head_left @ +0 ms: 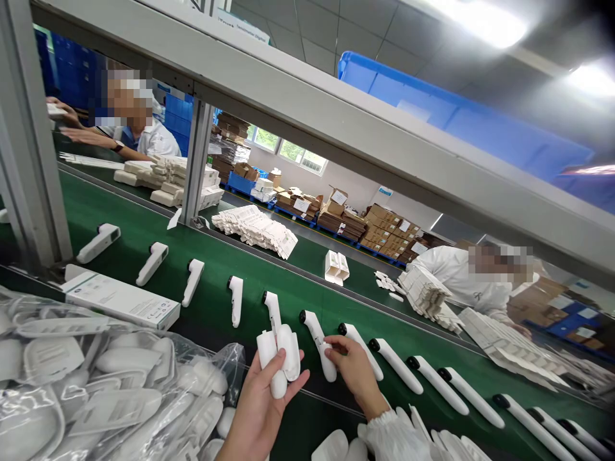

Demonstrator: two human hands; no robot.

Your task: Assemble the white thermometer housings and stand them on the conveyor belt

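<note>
Two white plastic covers (289, 353) lie side by side in my left hand (262, 390), with the thumb pressed on them. Behind them a white handheld thermometer (271, 307) is partly hidden. My right hand (353, 368) is at another white thermometer (313, 328), its thumb and fingertips bent round the lower body, which rests on the green belt (216, 256). Several more thermometers (396, 365) with dark heads lie in a slanting row to both sides.
A clear bag of white covers (110, 384) fills the lower left, beside a white printed box (120, 299). More covers (331, 446) lie at the bottom. A metal frame (307, 83) crosses above. Two people work across the belt near stacks of folded white cartons (254, 229).
</note>
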